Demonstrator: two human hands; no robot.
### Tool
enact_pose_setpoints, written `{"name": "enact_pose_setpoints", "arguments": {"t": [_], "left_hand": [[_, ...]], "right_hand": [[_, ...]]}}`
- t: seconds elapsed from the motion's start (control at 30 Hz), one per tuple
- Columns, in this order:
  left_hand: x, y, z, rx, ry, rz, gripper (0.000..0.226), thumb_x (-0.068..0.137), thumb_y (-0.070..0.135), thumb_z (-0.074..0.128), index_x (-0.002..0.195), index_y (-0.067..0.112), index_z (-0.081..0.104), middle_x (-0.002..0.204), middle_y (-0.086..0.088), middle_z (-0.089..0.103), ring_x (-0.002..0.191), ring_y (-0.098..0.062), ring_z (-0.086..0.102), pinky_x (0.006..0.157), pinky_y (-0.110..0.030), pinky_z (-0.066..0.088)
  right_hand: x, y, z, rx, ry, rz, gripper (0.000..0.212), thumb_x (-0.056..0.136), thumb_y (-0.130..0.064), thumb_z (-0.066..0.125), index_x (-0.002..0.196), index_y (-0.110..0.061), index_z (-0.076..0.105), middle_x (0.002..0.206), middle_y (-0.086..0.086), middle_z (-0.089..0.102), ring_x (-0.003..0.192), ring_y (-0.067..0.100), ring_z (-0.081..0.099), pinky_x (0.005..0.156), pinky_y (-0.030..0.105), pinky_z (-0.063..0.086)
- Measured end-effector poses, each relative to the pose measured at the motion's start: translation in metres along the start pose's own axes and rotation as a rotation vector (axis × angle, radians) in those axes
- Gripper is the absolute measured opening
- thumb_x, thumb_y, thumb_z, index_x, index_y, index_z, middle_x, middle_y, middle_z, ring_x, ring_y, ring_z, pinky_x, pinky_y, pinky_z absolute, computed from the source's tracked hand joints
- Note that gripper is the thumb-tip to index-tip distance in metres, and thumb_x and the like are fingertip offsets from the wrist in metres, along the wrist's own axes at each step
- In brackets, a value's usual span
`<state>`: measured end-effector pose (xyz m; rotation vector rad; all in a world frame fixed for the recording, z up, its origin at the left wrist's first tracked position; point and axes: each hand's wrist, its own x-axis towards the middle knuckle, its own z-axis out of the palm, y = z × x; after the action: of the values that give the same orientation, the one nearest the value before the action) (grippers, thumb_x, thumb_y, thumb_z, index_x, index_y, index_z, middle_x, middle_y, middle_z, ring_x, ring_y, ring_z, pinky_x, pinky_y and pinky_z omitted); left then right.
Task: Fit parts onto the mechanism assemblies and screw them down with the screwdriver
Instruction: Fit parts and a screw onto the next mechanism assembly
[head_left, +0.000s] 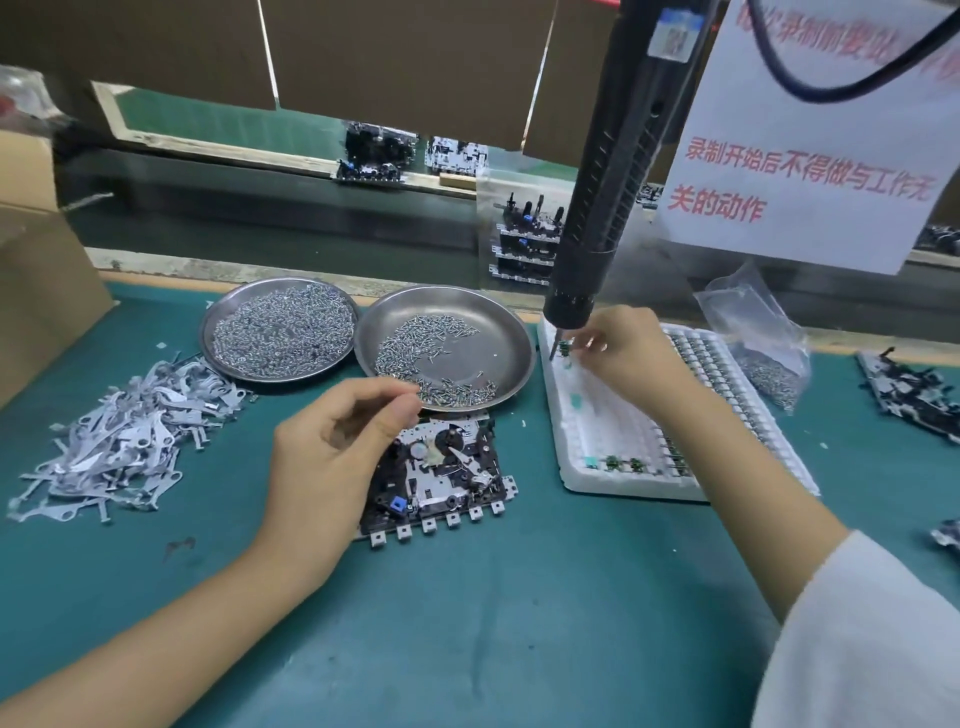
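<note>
On the green mat, between both forearms, lies the mechanism assembly (439, 475). Left hand (332, 457) hovers over it, fingertips pinched, contents indiscernible. Right hand (631, 351) pinches a small part at the foam tray (576, 467). Assembly judged rigid, light; grip by edges.

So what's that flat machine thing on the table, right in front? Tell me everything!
The mechanism is a flat, roughly square plate of black plastic and shiny metal, lying flat on the green mat. It carries small wheels, levers and one blue square piece, with a row of metal tabs along its near edge. The left hand hovers over its left side, covering part of it.
</note>
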<state>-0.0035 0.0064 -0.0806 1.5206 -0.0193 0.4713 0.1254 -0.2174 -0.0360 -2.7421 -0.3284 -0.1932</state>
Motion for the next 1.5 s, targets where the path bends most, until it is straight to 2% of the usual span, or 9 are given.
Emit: {"name": "enact_pose_setpoints", "arguments": {"t": [0.17,0.37,0.6,0.7,0.9,1.1,1.2,1.3,1.5], "left_hand": [[0.0,-0.001,0.001,-0.009,0.026,-0.032,0.013,0.073,0.027,0.068,0.085,0.022,0.071,0.08,0.011,0.073,0.075,0.0,0.066,0.07,-0.01,0.049],[0.0,-0.002,0.003,-0.071,0.029,-0.075,0.016,0.069,0.018,0.072,0.085,0.022,0.072,0.08,0.01,0.074,0.074,0.002,0.066,0.068,-0.008,0.047],[-0.001,-0.001,0.003,-0.046,0.009,-0.05,0.016,0.067,0.02,0.072,0.082,0.023,0.072,0.079,0.011,0.074,0.072,0.0,0.065,0.069,-0.009,0.048],[-0.002,0.0,0.004,-0.033,0.001,-0.046,0.015,0.067,0.021,0.072,0.082,0.024,0.073,0.079,0.012,0.074,0.072,0.002,0.065,0.068,-0.008,0.047],[-0.003,0.002,0.005,-0.025,-0.01,-0.046,0.016,0.067,0.022,0.072,0.082,0.024,0.073,0.078,0.012,0.073,0.069,0.003,0.064,0.066,-0.008,0.047],[-0.004,0.002,0.004,-0.027,-0.015,-0.047,0.016,0.067,0.022,0.072,0.083,0.025,0.073,0.077,0.012,0.073,0.068,0.003,0.064,0.065,-0.008,0.046],[-0.004,0.001,0.004,-0.032,-0.026,-0.044,0.016,0.067,0.021,0.072,0.083,0.024,0.073,0.077,0.01,0.073,0.068,0.002,0.064,0.067,-0.009,0.048],[-0.005,0.0,0.004,-0.025,-0.046,-0.036,0.017,0.068,0.019,0.072,0.084,0.023,0.073,0.079,0.01,0.074,0.07,0.001,0.065,0.069,-0.009,0.048],[-0.006,-0.001,0.004,-0.002,-0.099,0.0,0.018,0.07,0.017,0.071,0.087,0.024,0.073,0.079,0.009,0.073,0.071,0.001,0.065,0.069,-0.008,0.046]], "right_hand": [[0.012,-0.013,0.003,-0.103,-0.104,0.042,0.022,0.078,0.005,0.051,0.093,-0.004,0.065,0.096,0.015,0.066,0.083,0.032,0.062,0.077,0.047,0.056],[0.012,-0.021,0.004,-0.252,-0.131,0.063,0.029,0.079,0.004,0.051,0.1,-0.013,0.063,0.1,0.008,0.065,0.085,0.03,0.061,0.077,0.04,0.056],[0.01,-0.03,0.003,-0.385,-0.069,-0.042,0.04,0.082,0.008,0.048,0.058,-0.02,0.031,0.059,-0.004,0.033,0.05,0.013,0.033,0.052,0.027,0.031],[0.011,-0.026,0.003,-0.467,-0.073,-0.085,0.016,0.082,0.007,0.048,0.075,-0.006,0.054,0.065,0.005,0.043,0.053,0.017,0.033,0.052,0.028,0.029],[0.01,-0.021,0.004,-0.446,-0.05,-0.139,0.033,0.08,0.009,0.048,0.105,-0.004,0.065,0.099,0.015,0.064,0.09,0.034,0.058,0.075,0.037,0.05],[0.002,-0.017,-0.02,-0.158,-0.003,-0.066,0.024,0.084,0.007,0.057,0.095,-0.007,0.073,0.091,0.011,0.071,0.086,0.025,0.064,0.081,0.034,0.051],[-0.023,-0.02,-0.035,0.261,-0.182,0.043,0.01,0.082,-0.002,0.071,0.079,-0.012,0.071,0.072,0.004,0.072,0.068,0.015,0.07,0.069,0.027,0.055],[-0.054,-0.034,-0.025,0.758,-0.366,0.078,0.008,0.078,0.0,0.072,0.079,-0.008,0.071,0.081,0.014,0.073,0.07,0.017,0.071,0.067,0.021,0.054],[-0.082,-0.061,0.023,1.317,-0.324,0.096,0.019,0.066,-0.015,0.074,0.085,-0.014,0.077,0.084,0.01,0.074,0.078,0.016,0.071,0.073,0.019,0.053]]}}
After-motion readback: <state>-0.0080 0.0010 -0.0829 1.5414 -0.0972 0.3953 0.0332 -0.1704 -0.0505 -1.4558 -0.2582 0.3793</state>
